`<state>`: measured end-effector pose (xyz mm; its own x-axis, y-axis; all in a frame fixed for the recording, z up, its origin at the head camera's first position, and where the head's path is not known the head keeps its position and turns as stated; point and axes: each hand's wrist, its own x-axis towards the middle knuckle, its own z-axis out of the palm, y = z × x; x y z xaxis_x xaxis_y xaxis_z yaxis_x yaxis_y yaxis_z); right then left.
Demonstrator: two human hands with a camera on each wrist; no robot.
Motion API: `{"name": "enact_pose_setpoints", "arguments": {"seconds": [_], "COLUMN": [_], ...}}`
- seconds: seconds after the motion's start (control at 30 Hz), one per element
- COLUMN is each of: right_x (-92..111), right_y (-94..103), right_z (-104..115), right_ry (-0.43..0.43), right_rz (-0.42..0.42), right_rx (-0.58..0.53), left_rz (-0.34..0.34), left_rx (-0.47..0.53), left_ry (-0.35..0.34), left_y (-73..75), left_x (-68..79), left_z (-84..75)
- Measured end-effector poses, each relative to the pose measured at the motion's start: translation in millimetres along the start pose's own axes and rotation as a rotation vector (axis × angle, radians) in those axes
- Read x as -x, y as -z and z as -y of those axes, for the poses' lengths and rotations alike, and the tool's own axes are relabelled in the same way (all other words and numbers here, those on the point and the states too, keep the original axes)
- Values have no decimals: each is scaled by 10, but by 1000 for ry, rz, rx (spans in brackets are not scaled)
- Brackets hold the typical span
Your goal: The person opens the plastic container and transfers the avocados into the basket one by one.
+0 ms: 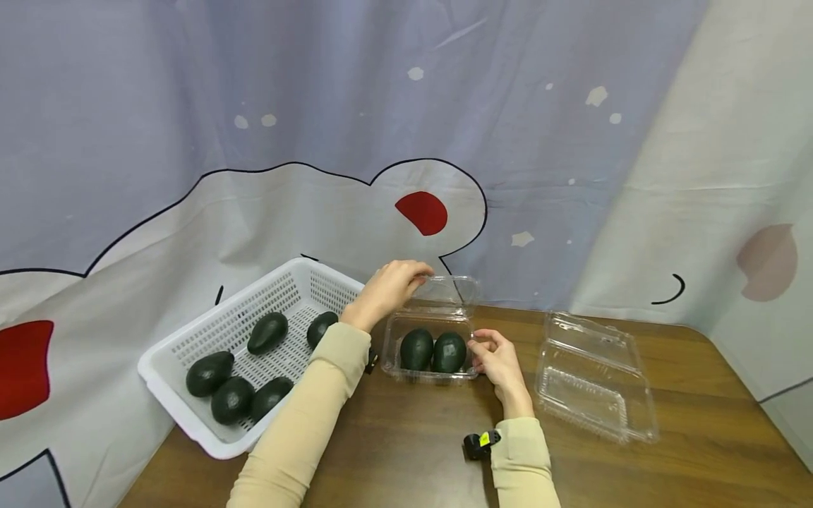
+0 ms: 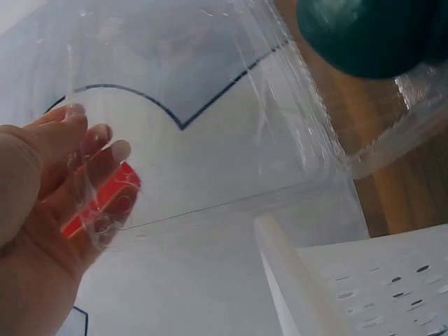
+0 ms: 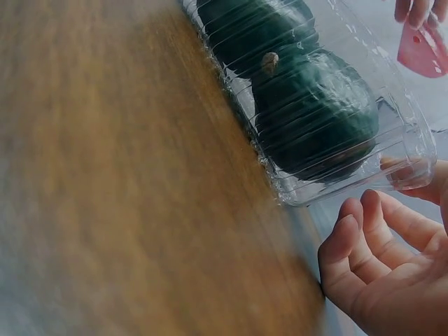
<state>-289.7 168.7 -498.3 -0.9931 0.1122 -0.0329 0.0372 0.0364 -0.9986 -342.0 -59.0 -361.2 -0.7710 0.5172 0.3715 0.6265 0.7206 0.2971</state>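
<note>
Two dark green avocados (image 1: 416,349) sit side by side in a clear plastic clamshell container (image 1: 395,361), whose lid (image 1: 444,291) stands raised at the back. My left hand (image 1: 389,291) pinches the lid's far edge; in the left wrist view the thumb is on one side of the lid (image 2: 210,161) and the fingers show through it. My right hand (image 1: 498,358) holds the container's right rim. In the right wrist view one digit reaches behind the rim, while the other fingers (image 3: 343,241) curl beside the container wall.
A white perforated basket (image 1: 184,423) with several avocados (image 1: 267,333) stands on the left, partly behind my left arm. A second clear clamshell (image 1: 593,381) lies unfolded on the wooden table (image 1: 394,451) at the right. A patterned curtain (image 1: 317,106) hangs behind.
</note>
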Motion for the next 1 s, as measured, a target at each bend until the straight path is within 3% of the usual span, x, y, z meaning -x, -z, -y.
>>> {"name": "enact_pose_setpoints", "arguments": {"seconds": [0.3,0.7,1.0], "right_x": [-5,7,-1], "right_y": [-3,-4,-23], "right_z": [-8,3,-9], "right_ry": [2,-2,0], "right_rz": [-5,-13,-10], "right_rx": [-13,-6,-9], "left_rz": [-10,95,236], "left_rx": [-52,-194,-232], "left_ry": [10,41,229], "left_y": [-38,-85,-198], "left_x": [-208,-437,-462], "left_z": [111,203,191]}}
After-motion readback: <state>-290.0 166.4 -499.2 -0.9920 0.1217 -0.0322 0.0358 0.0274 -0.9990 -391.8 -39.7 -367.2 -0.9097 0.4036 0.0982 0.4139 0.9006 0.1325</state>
